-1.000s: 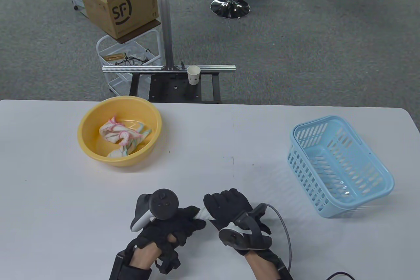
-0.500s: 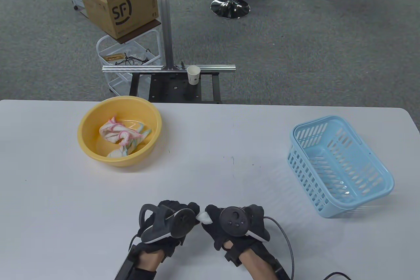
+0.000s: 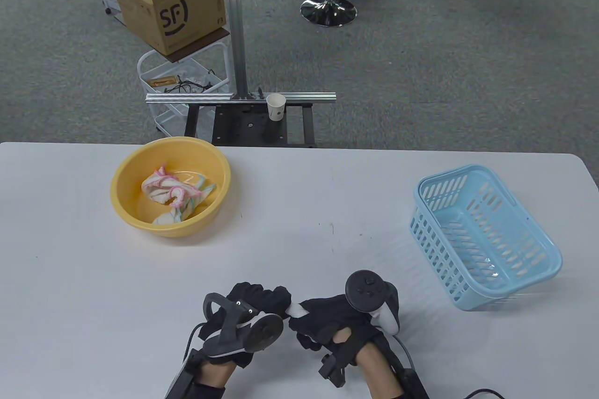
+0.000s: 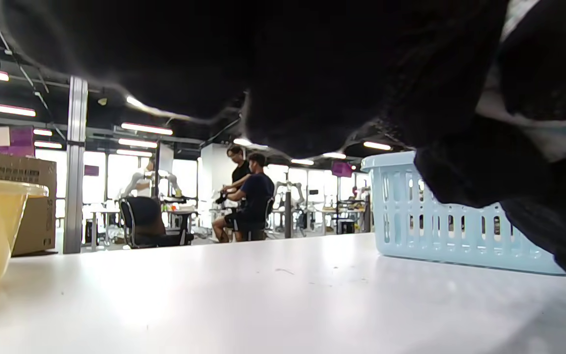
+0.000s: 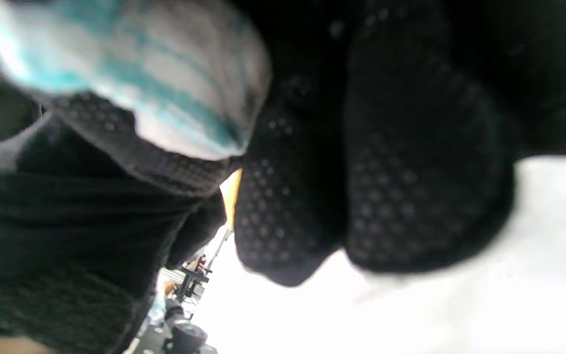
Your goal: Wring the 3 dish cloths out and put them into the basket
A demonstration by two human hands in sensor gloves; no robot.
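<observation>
Both gloved hands meet near the table's front edge around one twisted white dish cloth with blue stripes (image 3: 296, 309), of which only a small piece shows between them. My left hand (image 3: 259, 301) grips its left end, my right hand (image 3: 323, 317) its right end. The striped cloth (image 5: 165, 93) fills the top left of the right wrist view, wrapped by dark fingers (image 5: 410, 187). Other crumpled cloths with pink and blue edges (image 3: 177, 193) lie in the yellow bowl (image 3: 126, 174) at the back left. The light blue basket (image 3: 538, 277) stands at the right with nothing in it.
A bare stretch of white table (image 3: 327, 193) lies between bowl and basket. Behind the table stand a metal frame with a paper cup (image 3: 276, 106) and a cardboard box (image 3: 173, 1) on a cart. People sit far off in the left wrist view.
Both hands have rolled in opposite directions around the cloth: the right tracker swung from low to on top and to the right, the left tracker from on top to low. The cloth stays mostly hidden.
</observation>
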